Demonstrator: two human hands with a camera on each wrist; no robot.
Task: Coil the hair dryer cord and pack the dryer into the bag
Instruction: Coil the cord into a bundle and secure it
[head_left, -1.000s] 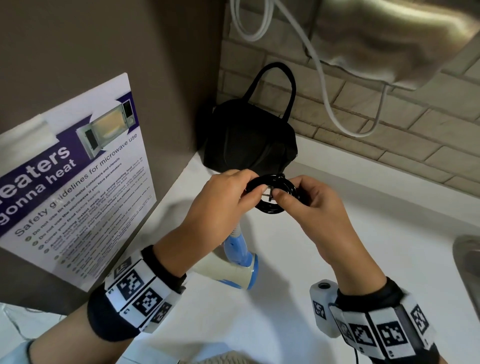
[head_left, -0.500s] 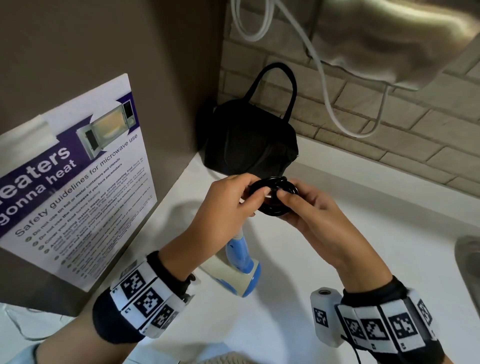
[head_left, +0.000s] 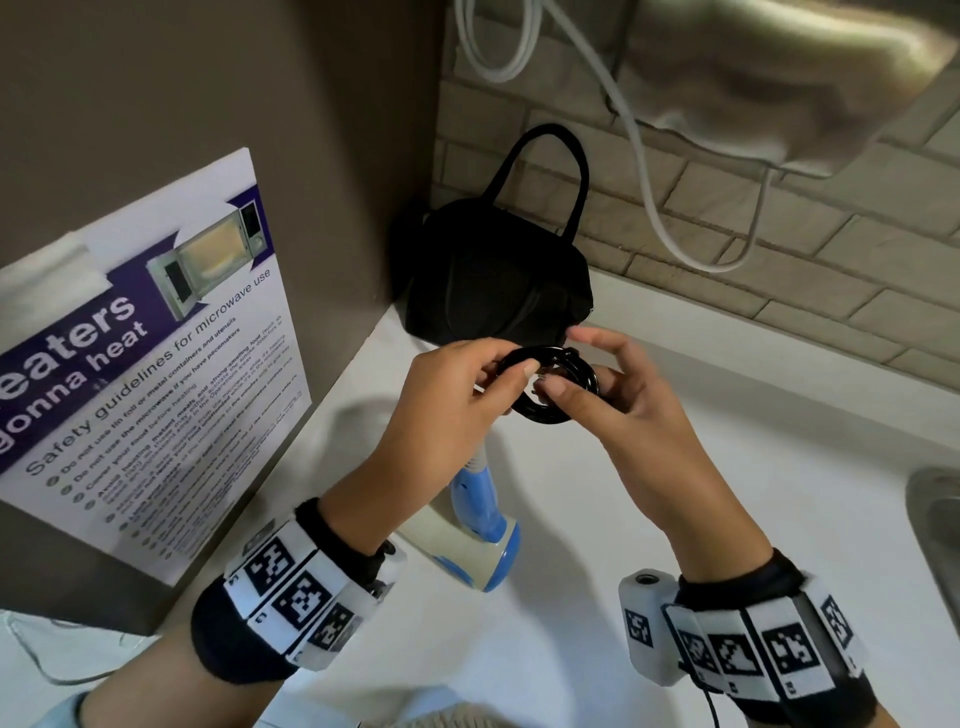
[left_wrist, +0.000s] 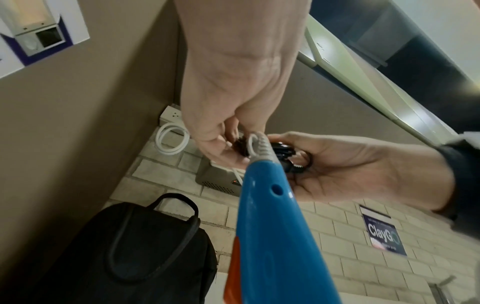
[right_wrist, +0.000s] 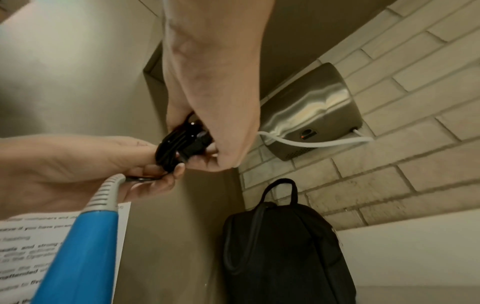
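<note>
The black cord (head_left: 553, 387) is wound into a small coil held above the counter between both hands. My left hand (head_left: 457, 389) pinches its left side; my right hand (head_left: 618, 395) grips its right side, the plug (right_wrist: 197, 142) under the thumb. Below them the blue-and-cream hair dryer (head_left: 480, 530) hangs from the cord, its blue handle (left_wrist: 272, 226) pointing up toward the coil. The black bag (head_left: 493, 280) with loop handles stands in the corner behind the hands; whether it is zipped I cannot tell.
A white counter (head_left: 623, 519) runs below. A microwave safety poster (head_left: 130, 353) hangs on the brown wall at left. A steel hand dryer (head_left: 779, 78) with a white cable (head_left: 639, 156) is mounted on the brick wall. A sink edge (head_left: 935, 519) shows at right.
Both hands have shifted their grip on the coil, and the right thumb and fingers moved over its right side. The coil sits slightly lower and the dryer swung a little right.
</note>
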